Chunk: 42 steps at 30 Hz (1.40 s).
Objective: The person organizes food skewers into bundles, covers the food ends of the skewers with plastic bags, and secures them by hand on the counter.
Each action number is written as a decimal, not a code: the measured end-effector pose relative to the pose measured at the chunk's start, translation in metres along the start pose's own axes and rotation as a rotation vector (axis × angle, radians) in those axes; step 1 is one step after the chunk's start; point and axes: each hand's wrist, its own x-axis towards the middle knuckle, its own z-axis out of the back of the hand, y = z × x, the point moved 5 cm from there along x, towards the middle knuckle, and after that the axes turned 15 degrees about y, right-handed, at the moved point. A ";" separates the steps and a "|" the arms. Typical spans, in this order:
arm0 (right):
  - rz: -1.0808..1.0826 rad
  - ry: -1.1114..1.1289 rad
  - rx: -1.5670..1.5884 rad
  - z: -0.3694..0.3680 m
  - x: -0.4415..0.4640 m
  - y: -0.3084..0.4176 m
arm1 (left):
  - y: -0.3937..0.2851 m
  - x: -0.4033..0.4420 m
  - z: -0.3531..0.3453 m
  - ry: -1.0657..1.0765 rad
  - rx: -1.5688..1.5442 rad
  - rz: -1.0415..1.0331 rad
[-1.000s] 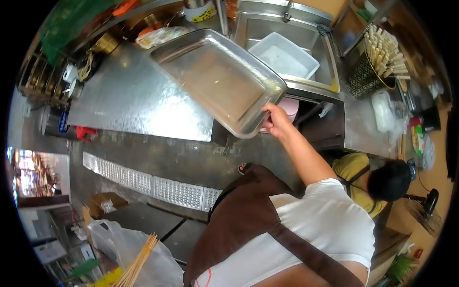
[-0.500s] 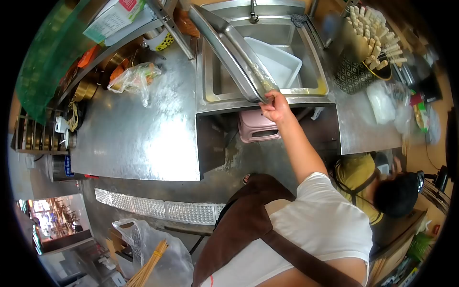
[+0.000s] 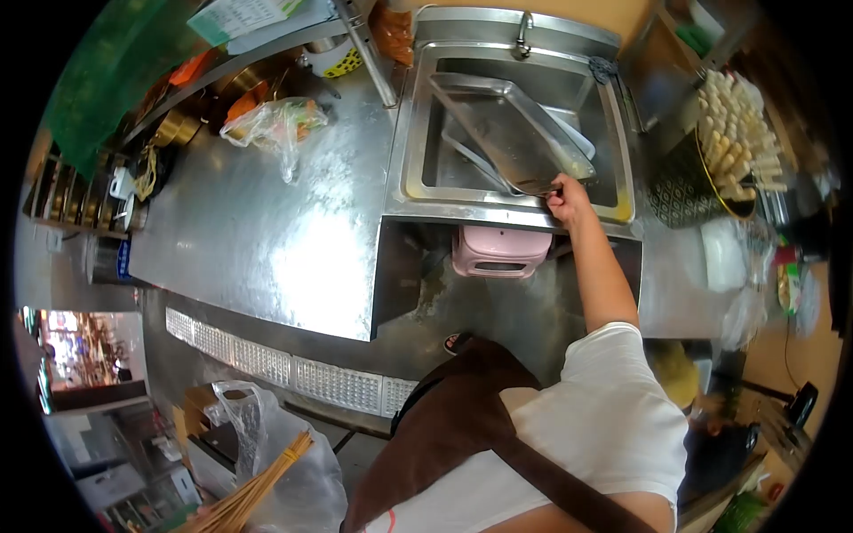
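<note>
Although its walls look thin, I judge the wide metal tray [image 3: 514, 135] stiff, sturdy, and heavy toward its far-left corner, since only its near-right end is held; wet metal would turn slippery. It sits tilted over the sink [image 3: 415, 142], upper middle of the frame, where the fingers [image 3: 557, 189] of my right hand [image 3: 569, 199] are clamped on its rim; a second hold on the opposite rim would steady it. My left hand is out of sight. Around it, left to right, I see a plastic bag [image 3: 275, 129] on the bench [image 3: 240, 213], well apart; the tap [image 3: 526, 37] behind; a white tub [image 3: 576, 133] underneath, blocking the basin; and a patterned bin [image 3: 689, 185] of pale sticks [image 3: 733, 142], upper right
</note>
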 end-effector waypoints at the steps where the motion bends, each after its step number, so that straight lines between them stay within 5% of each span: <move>1: -0.006 0.012 -0.021 0.004 0.008 0.006 | -0.002 -0.003 0.003 -0.010 0.010 0.006; 6: -0.087 0.056 -0.114 0.014 0.007 0.025 | -0.011 -0.011 0.015 -0.039 0.037 0.012; 9: -0.328 0.084 0.065 0.022 0.000 0.013 | -0.011 -0.013 0.016 -0.046 0.048 0.029; 14: -0.272 0.107 -0.145 0.030 0.009 0.030 | -0.028 -0.019 0.031 -0.043 0.065 0.028; 20: -0.127 -0.178 -0.366 0.068 0.013 0.050 | -0.043 -0.030 0.056 -0.067 0.024 0.111; 22: 0.081 -0.303 -0.637 0.113 0.045 0.071 | -0.030 -0.040 0.047 -0.102 -0.075 0.186; 24: -0.060 -0.357 -1.621 0.091 0.042 0.101 | -0.034 -0.026 -0.004 0.055 -0.077 0.164; 25: 0.120 -0.386 -2.349 0.040 0.023 0.096 | -0.036 -0.018 -0.033 0.162 -0.063 0.133; 26: 0.810 -0.553 -2.135 -0.005 -0.017 0.092 | -0.036 -0.010 -0.051 0.259 -0.026 0.109; 27: 1.088 -0.481 -2.235 -0.040 -0.032 0.080 | -0.038 -0.001 -0.084 0.223 -0.120 0.122; 28: 0.903 -0.214 -1.932 -0.069 -0.035 0.062 | -0.040 -0.002 -0.092 0.229 -0.063 0.095; 30: 0.215 0.460 -1.163 -0.133 -0.055 -0.020 | -0.017 -0.006 -0.090 0.244 -0.091 0.127; 35: -0.875 1.411 -0.765 -0.299 -0.223 -0.247 | 0.021 -0.033 -0.071 0.233 0.146 0.307; 37: -0.809 1.586 -0.961 -0.326 -0.263 -0.313 | 0.043 -0.040 -0.055 0.324 0.246 0.294; 39: 0.006 2.060 -1.324 -0.357 -0.329 -0.350 | 0.046 -0.050 -0.046 0.328 0.253 0.407; 42: -0.031 2.164 -1.355 -0.357 -0.385 -0.415 | 0.050 -0.066 -0.030 0.236 0.306 0.382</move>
